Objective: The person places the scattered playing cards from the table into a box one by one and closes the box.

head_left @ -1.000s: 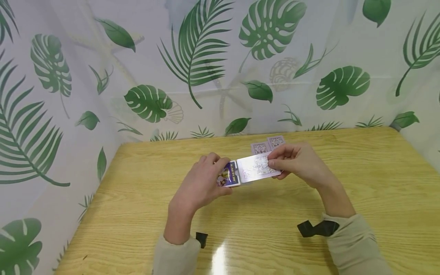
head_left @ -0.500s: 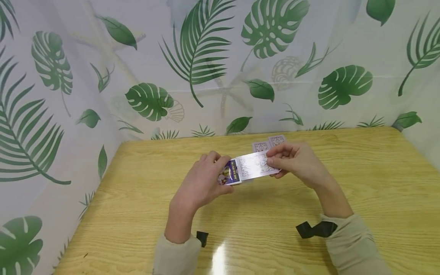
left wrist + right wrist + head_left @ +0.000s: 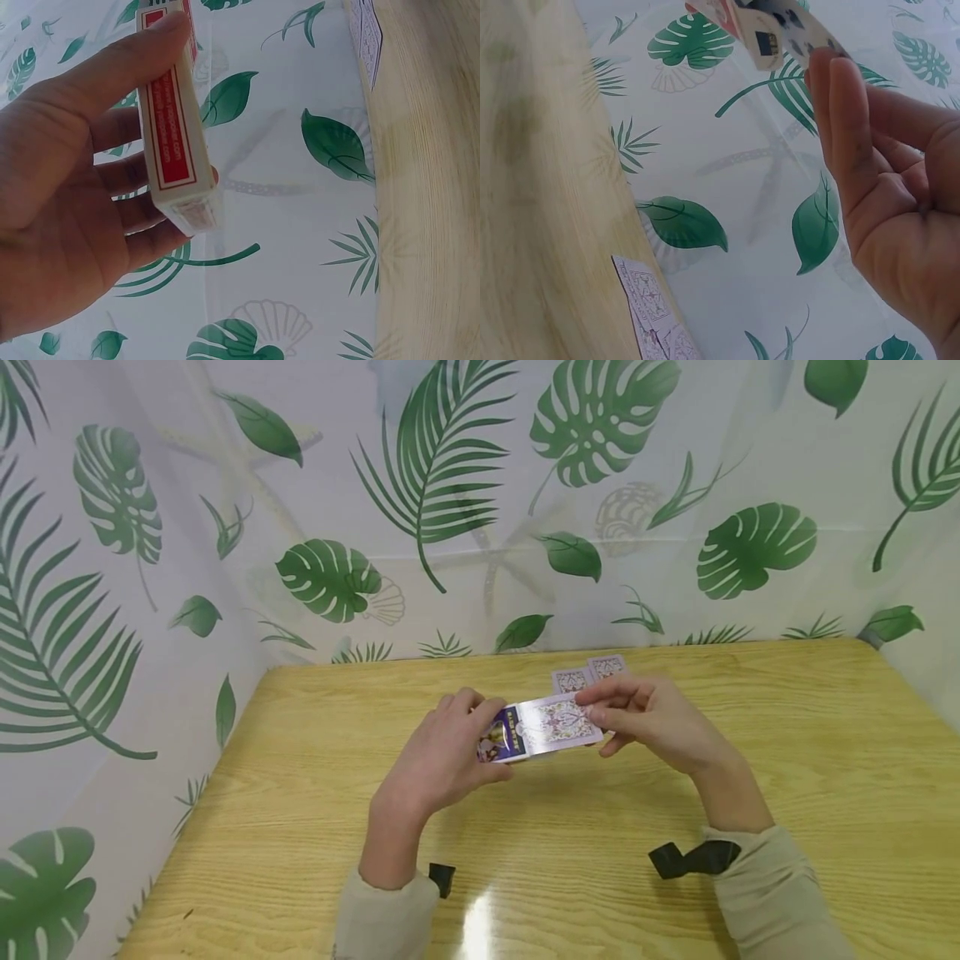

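My left hand (image 3: pixel 435 756) grips a card box (image 3: pixel 502 739) with a purple picture face, held over the table. In the left wrist view a red printed label runs along the narrow side of the box (image 3: pixel 171 127). A playing card (image 3: pixel 558 723) with a patterned back sticks out of the box's right end. My right hand (image 3: pixel 663 722) pinches the outer end of that card between thumb and fingers. From the right wrist view the card (image 3: pixel 806 34) looks bent, with black pips on its underside, and the fingertips (image 3: pixel 829 64) are right at its end.
Two more patterned cards, a nearer card (image 3: pixel 570 680) and a farther card (image 3: pixel 606 666), lie face down near the back edge of the wooden table (image 3: pixel 337 893). A leaf-print cloth (image 3: pixel 465 568) hangs behind the table.
The card's outer end has moved a little left, toward the box, with less of it showing. My right fingers have shifted slightly along with it. The left hand stays nearly still.
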`<state>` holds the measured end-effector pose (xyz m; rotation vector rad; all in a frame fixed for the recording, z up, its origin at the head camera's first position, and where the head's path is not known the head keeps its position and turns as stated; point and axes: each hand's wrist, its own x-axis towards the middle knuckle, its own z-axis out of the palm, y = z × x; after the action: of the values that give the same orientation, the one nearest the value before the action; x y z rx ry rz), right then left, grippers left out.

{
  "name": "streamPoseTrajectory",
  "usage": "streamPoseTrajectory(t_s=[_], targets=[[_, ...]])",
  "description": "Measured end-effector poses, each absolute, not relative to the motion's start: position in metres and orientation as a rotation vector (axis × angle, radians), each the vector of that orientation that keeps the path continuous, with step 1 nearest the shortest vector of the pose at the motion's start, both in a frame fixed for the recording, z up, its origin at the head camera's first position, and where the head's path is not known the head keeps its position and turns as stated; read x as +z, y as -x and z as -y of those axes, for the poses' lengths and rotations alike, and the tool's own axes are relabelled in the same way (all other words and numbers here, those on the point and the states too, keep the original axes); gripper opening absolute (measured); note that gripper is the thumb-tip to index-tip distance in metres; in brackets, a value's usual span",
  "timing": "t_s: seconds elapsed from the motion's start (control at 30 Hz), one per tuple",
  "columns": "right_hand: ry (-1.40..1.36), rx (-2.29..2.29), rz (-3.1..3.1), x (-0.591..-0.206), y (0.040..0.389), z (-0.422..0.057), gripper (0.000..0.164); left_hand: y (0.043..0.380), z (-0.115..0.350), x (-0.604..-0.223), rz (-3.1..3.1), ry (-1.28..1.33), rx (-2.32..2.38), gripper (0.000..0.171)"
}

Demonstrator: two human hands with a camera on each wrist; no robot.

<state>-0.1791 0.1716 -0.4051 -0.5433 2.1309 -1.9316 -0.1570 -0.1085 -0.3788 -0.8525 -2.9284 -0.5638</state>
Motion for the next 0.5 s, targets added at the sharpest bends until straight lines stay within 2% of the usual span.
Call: streamPoseTrajectory(t_s=[0.27,0.5], targets=[[0.695,-2.087,-1.775,-0.416,0.186,-0.180,0.035,0.157,0.109,-0.378,2.891,0.894,-0.619,0.072],[0.712,-2.084,-1.690,-0.424,0.192,-0.185,0.028,0.155,0.109,-0.374,2.876,0.921,-0.649,0.073]])
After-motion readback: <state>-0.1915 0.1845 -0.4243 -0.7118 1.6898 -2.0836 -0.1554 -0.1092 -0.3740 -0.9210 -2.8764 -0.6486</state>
